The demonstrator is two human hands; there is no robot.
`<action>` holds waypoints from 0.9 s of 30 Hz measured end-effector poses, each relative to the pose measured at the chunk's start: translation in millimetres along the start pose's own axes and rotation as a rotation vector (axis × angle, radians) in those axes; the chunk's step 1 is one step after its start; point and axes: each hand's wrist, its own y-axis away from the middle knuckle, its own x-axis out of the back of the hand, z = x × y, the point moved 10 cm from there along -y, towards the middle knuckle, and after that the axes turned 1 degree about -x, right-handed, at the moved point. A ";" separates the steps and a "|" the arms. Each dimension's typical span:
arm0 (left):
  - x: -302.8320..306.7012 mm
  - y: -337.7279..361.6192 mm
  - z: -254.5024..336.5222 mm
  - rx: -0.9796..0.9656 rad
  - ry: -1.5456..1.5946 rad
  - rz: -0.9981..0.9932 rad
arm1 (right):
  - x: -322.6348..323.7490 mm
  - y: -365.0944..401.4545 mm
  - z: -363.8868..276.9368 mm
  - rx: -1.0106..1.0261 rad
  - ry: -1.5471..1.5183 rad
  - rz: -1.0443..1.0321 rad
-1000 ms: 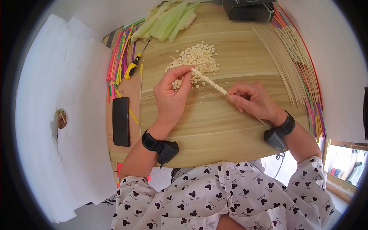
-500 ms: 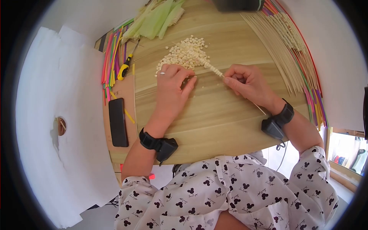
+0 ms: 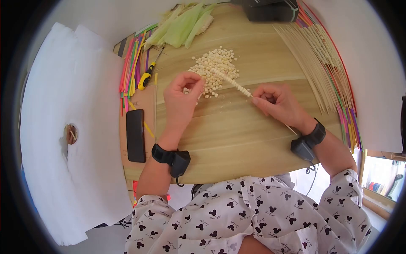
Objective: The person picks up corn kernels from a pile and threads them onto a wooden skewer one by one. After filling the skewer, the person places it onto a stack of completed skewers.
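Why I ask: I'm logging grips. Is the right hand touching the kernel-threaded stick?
Touching. The head view shows the right hand pinching the stick just past the nearest threaded kernels, with its bare end emerging beyond the hand.

Soft, bright light spreads evenly across a wooden tabletop (image 3: 237,144), bowed by fisheye distortion, as black vignetting closes in beyond a white panel (image 3: 99,148) to its left.

The left hand (image 3: 181,98) partly covers the kernel pile (image 3: 215,62), the right hand (image 3: 280,103) the threaded skewer (image 3: 237,86); the top edge crops a black box (image 3: 272,11).
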 end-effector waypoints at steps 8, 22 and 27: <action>32.8 -12.3 -39.2 0.129 0.441 0.201 | -10.6 2.4 0.2 0.002 0.010 -0.089; 30.3 -11.2 -42.4 0.125 0.460 0.180 | -11.5 1.4 0.4 0.015 0.050 -0.092; 31.0 -10.5 -42.3 0.125 0.464 0.185 | -11.8 1.1 1.0 0.007 0.052 -0.094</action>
